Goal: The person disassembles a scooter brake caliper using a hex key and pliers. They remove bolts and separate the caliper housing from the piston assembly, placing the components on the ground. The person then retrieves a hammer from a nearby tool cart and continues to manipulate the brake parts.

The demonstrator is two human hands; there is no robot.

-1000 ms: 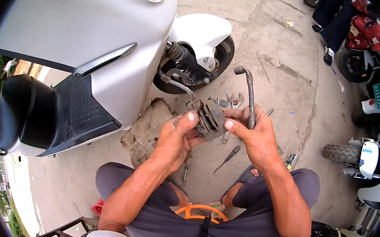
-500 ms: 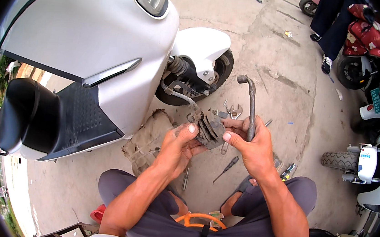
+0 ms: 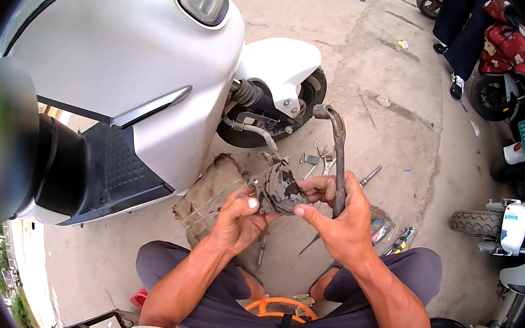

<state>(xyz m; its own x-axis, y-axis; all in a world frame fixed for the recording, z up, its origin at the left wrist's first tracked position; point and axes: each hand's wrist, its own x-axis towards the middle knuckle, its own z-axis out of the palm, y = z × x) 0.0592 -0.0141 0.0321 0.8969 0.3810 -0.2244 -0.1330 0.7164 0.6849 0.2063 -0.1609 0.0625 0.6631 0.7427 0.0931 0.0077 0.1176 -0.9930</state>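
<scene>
My left hand (image 3: 238, 218) is closed around a dirty brake caliper (image 3: 279, 191), thumb on its near left side. A brake hose (image 3: 256, 130) runs from the caliper toward the front wheel (image 3: 310, 99) of a white scooter (image 3: 179, 48). In my right hand (image 3: 342, 219), a bent L-shaped socket wrench (image 3: 340, 152) stands with its socket end up and away from me. That hand's thumb and fingertips also touch the caliper's right side. The caliper's underside is hidden.
Beneath the caliper lies a grimy cloth or sack (image 3: 209, 190). Wrenches (image 3: 328, 164), a screwdriver (image 3: 370, 175) and other small tools lie on the concrete. Parked scooters (image 3: 513, 220) line the right side. A person's legs (image 3: 461, 41) stand at the far right.
The caliper has turned in my hands and come slightly lower, showing a different face. The wrench has shifted a little left and nearer with my right hand. Both hands keep their hold.
</scene>
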